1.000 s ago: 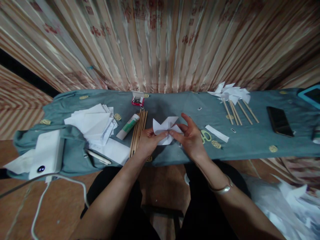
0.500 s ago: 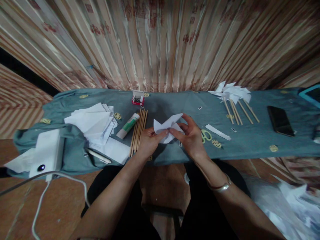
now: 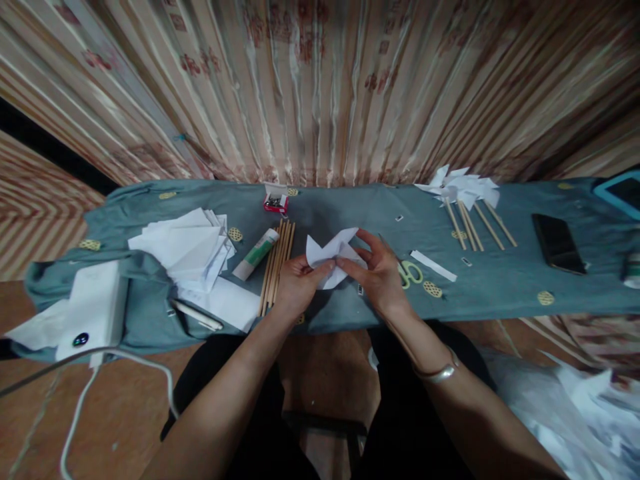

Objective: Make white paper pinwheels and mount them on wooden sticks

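Near stuff first. A silver bangle [image 3: 440,375] circled our right forearm [image 3: 483,410]. At lower right a pale heap [image 3: 575,413] sat by the floor [image 3: 125,427], contents unclear. On the left, a white cable [image 3: 75,420] hung from a white device [image 3: 93,307] on the near left corner of the cloth-covered desk [image 3: 490,283]. A white pen [image 3: 197,315] lay right of that device.

Hands: both narrow, pinching one piece. Our left hand [image 3: 299,283] had the left side of a folded white paper [image 3: 325,252], our right hand [image 3: 384,275] the right side. Thumb tips pressed near its centre, just apart; its points stuck up between the hands. We had it over the desk, about mid-width. Couldn't see the fingers behind it.

Wooden sticks [image 3: 276,267] lay bunched beside the left hand, contact unclear. A green-and-white glue stick [image 3: 256,253] lay left of them, far end at the bunch. Scissors [image 3: 411,275] with light green handles lay just beyond the right hand, a paper strip [image 3: 433,265] near them. Paper stack [image 3: 180,243] at left, dark phone [image 3: 559,243] at right.

Farther back: paper pinwheels [image 3: 467,188] on sticks, right side; a small red box [image 3: 276,202], lid up, near centre. Behind the desk, a striped curtain [image 3: 320,87].
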Available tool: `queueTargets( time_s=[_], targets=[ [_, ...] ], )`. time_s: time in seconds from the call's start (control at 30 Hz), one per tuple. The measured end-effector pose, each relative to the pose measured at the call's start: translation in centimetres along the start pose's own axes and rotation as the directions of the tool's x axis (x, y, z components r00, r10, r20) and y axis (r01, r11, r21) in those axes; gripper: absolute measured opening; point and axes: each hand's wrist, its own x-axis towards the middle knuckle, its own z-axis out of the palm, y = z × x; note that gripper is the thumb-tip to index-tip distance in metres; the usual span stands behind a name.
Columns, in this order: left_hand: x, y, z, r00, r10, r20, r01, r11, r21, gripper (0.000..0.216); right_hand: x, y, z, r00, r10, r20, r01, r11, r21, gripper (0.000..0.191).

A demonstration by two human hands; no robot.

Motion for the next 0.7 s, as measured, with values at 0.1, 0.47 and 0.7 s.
queueTargets(
  time_s=[0.1,0.47,0.7],
  targets=[
    [0.06,0.03,0.03,1.0,0.007,-0.011,-0.007,1.0,-0.014,0.028,0.13,0.07,-0.11,1.0,0.02,0.02,-0.02,1.0,0.0,0.07],
    [0.06,0.35,0.17,1.0,-0.01,0.012,0.011,0.998,-0.064,0.03,0.14,-0.07,-0.24,0.997,0.057,0.042,-0.058,0.998,0.018,0.063],
    [0.14,0.09,-0.05,1.0,0.021,0.008,-0.021,0.999,-0.026,0.028,0.09,-0.04,-0.18,0.997,0.071,0.031,-0.072,0.996,0.051,0.059]
  ],
)
